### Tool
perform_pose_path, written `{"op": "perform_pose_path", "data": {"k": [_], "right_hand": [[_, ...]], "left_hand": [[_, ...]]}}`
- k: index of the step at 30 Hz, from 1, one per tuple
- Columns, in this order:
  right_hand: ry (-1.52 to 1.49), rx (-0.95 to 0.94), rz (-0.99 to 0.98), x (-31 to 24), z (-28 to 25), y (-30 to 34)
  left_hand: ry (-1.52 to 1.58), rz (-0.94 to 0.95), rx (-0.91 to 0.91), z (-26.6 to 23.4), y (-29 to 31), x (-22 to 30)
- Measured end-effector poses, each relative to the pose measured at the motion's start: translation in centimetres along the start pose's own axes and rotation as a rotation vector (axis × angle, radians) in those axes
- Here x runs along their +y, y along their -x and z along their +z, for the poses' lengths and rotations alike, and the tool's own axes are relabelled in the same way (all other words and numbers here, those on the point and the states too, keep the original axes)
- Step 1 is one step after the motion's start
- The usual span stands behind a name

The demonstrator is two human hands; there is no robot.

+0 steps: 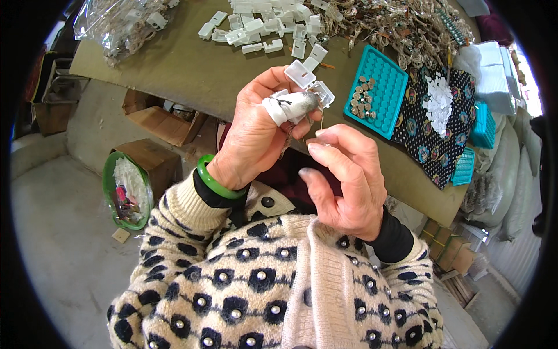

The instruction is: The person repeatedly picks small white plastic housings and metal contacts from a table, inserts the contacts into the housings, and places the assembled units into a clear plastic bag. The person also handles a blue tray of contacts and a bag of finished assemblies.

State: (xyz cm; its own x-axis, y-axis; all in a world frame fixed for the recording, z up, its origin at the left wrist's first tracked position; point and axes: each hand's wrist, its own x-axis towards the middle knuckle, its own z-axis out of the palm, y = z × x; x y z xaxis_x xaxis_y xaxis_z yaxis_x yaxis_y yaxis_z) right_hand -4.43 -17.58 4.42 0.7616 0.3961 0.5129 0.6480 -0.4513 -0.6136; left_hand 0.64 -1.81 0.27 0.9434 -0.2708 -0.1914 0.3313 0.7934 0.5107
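Note:
My left hand (244, 128) is closed around a small white plastic case (300, 74), lifted just above the table's near edge. The case is opened out, with its hinged lid swung apart. A white wrap with a grey, dirty tip (293, 107) covers the left thumb, which presses on the case. Thin wire (322, 121) hangs below it. My right hand (351, 180) is just to the right, thumb and fingers apart, with nothing visible between them. Similar white cases (256, 34) lie in a loose pile beyond.
A teal tray (395, 78) with several round metal discs (360, 100) stands right, beside a patterned cloth (430, 154) bearing white pieces (437, 104). Tangled wires (395, 23) heap behind; a clear bag (122, 26) lies far left. Below are a cardboard box (160, 119) and green basket (108, 189).

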Motion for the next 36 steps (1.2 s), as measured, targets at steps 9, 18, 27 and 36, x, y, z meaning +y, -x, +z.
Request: {"op": "perform_pose_path", "data": {"k": [9, 18, 27, 36], "right_hand": [[-0.042, 0.101, -0.006, 0.0, -0.8, -1.7], [-0.690, 0.067, 0.640, 2.2, -3.4, -5.4], [-0.833, 0.071, 0.674, 3.7, -3.0, -5.1], [-0.771, 0.116, 0.681, 2.2, -2.4, -2.4]], "left_hand": [[-0.291, 0.155, 0.068, 0.3, 0.5, -0.8], [-0.313, 0.005, 0.089, 1.1, 0.8, 0.0], [-0.215, -0.154, 0.099, 1.1, 1.0, 0.7], [-0.164, -0.146, 0.143, 1.0, 0.9, 0.7]]}}
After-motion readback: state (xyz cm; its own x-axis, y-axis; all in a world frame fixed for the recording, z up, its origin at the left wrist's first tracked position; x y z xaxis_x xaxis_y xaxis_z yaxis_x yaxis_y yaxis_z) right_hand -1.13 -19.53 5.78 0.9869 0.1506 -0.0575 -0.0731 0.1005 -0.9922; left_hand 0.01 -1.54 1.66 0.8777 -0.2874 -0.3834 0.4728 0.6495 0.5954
